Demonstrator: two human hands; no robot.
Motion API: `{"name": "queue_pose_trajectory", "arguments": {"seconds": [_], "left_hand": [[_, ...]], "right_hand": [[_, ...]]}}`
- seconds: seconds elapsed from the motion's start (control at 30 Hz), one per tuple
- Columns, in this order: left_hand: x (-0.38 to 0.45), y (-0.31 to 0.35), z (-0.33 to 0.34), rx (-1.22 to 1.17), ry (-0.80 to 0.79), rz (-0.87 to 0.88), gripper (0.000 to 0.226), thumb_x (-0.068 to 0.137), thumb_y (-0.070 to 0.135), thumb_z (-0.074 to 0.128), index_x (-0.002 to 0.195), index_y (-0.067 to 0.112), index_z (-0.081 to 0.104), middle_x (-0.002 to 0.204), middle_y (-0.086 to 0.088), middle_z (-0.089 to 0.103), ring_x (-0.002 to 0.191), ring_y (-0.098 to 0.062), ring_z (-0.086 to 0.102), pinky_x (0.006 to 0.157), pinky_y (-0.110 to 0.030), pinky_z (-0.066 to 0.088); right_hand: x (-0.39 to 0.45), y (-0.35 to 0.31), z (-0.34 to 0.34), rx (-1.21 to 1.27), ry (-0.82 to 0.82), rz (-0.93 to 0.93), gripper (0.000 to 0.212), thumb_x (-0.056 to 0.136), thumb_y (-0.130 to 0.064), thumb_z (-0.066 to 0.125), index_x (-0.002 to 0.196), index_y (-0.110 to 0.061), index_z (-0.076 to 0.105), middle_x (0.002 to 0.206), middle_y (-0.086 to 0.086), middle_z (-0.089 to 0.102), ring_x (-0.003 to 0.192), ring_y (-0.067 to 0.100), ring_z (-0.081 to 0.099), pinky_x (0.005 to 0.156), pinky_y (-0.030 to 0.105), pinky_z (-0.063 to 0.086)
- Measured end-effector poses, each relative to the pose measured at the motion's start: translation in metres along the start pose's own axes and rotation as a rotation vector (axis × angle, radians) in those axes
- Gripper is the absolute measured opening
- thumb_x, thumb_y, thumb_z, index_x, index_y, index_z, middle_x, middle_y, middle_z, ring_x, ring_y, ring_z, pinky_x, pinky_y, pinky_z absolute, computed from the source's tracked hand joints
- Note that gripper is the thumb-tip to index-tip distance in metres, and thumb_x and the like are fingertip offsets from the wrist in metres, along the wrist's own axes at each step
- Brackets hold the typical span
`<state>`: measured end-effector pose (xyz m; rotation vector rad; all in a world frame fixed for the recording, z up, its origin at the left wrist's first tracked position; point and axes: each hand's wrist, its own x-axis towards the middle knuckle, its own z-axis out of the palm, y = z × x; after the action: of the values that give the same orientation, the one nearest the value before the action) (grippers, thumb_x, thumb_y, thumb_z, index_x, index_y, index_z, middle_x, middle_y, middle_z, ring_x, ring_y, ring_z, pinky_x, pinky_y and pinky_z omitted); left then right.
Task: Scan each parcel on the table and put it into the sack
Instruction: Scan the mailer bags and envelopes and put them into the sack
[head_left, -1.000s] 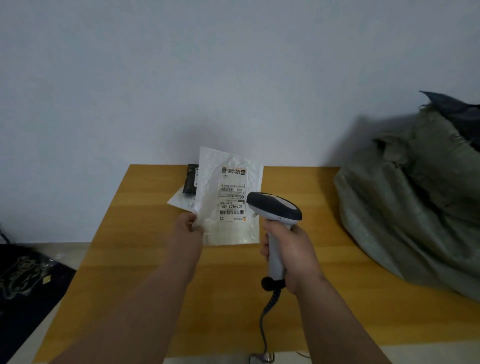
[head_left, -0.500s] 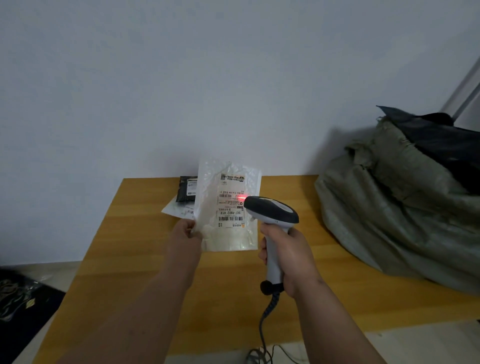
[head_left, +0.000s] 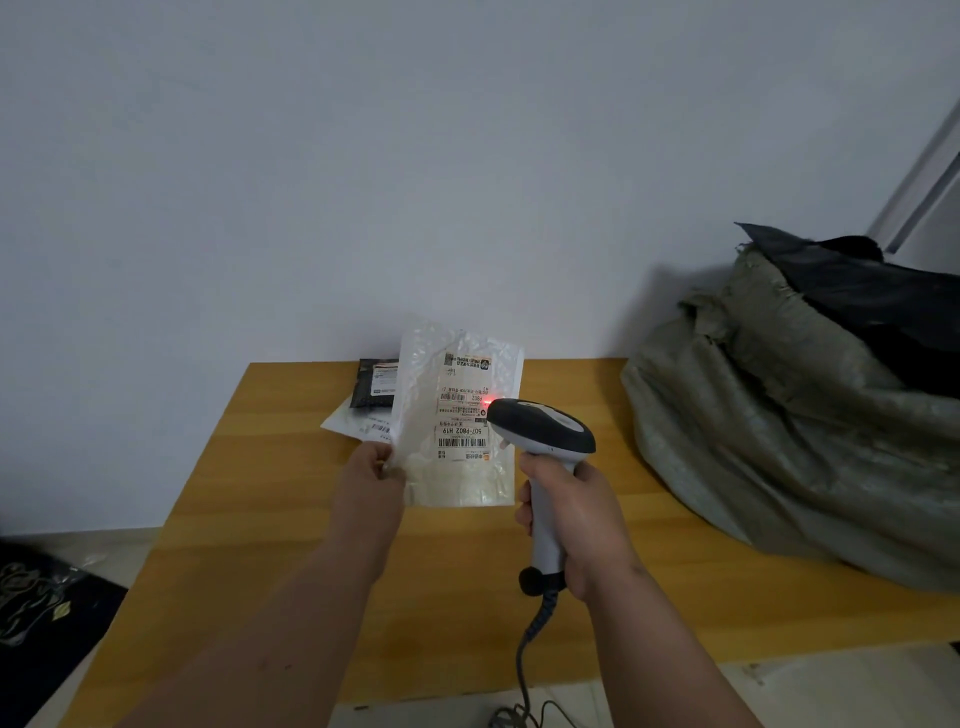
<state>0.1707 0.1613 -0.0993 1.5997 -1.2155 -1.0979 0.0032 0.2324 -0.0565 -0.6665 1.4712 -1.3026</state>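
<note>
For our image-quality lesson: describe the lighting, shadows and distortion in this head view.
Head view: dim, soft room light; a red scanner glow on the white parcel label; the sack throws a faint shadow on the wall; wide-angle distortion bends the table edges.

A translucent white parcel, a grey-and-black scanner, an olive-green sack, an orange-brown table.

held parcel above table, scanner right of it; two parcels behind; sack far right.
</note>
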Motion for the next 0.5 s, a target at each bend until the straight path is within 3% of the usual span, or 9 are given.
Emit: {"name": "queue_pose_trajectory", "arguments": {"seconds": [0.27,0.4,0.5], "left_hand": [[-0.016,0.017,0.020,0.035,-0.038,0.058,0.020,0.096,0.009,0.053,0.111,0.023,0.054,0.097,0.002,0.062,0.079,-0.018,0.059,0.061,-0.030,0.046],[-0.020,0.042,0.036,0.095,-0.001,0.168,0.019,0.096,0.011,0.053,0.110,0.024,0.054,0.097,0.004,0.062,0.082,-0.019,0.060,0.068,-0.036,0.050],[-0.025,0.071,0.055,0.102,0.043,0.278,0.018,0.096,0.015,0.053,0.112,0.023,0.055,0.103,0.001,0.064,0.089,-0.023,0.062,0.077,-0.045,0.056]], "right_hand": [[-0.005,-0.015,-0.028,0.010,0.064,-0.037,0.010,0.089,-0.024,0.068,0.092,-0.015,0.064,0.074,0.006,0.061,0.060,0.016,0.058,0.058,0.029,0.047],[-0.006,-0.030,-0.045,0.021,0.078,-0.080,0.016,0.089,-0.021,0.065,0.076,-0.015,0.059,0.069,0.006,0.057,0.059,0.017,0.055,0.061,0.032,0.048],[-0.005,-0.043,-0.066,0.032,0.116,-0.097,0.016,0.090,-0.025,0.066,0.078,-0.015,0.060,0.065,0.003,0.059,0.060,0.017,0.059,0.065,0.035,0.049]]}}
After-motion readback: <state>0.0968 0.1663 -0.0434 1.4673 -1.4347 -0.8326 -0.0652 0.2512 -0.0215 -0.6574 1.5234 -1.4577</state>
